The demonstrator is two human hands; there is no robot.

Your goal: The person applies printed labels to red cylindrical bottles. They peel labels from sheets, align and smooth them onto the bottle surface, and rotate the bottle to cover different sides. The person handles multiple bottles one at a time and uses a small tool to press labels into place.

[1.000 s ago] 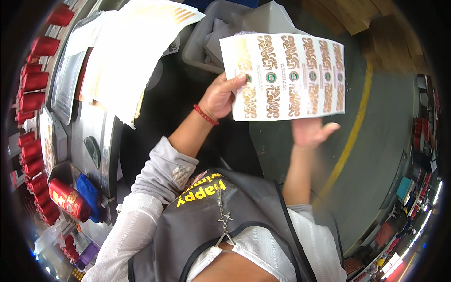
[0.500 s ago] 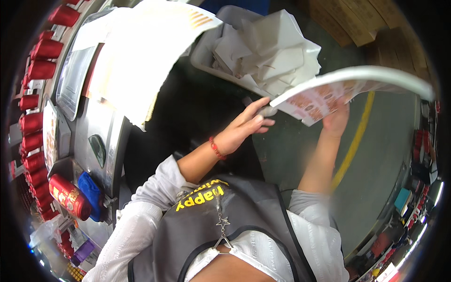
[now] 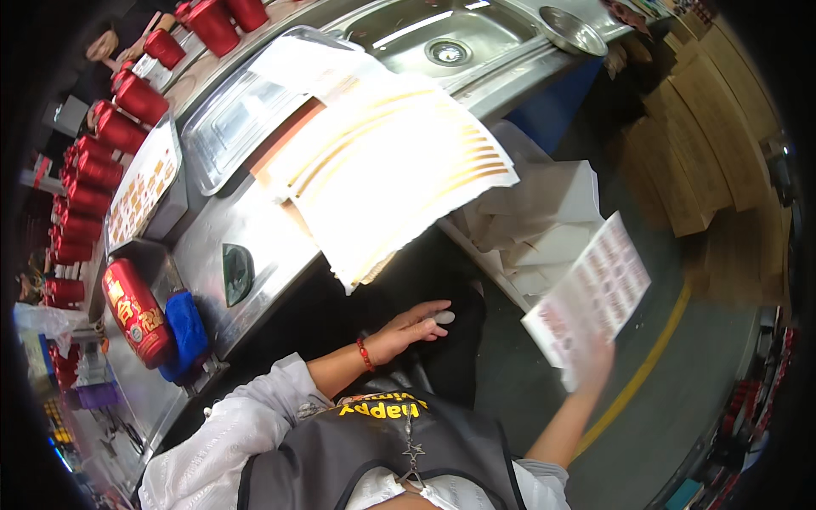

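Precariously, the right hand pinches one label sheet by its lower edge; it may flop or slip. The left hand hangs open, fingers empty.

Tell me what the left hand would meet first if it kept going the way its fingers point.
Probably the white boxes stacked under the counter edge: the left hand points right and slightly up, toward them. A dark gap lies between them, and depth is unclear, so it might pass in front.
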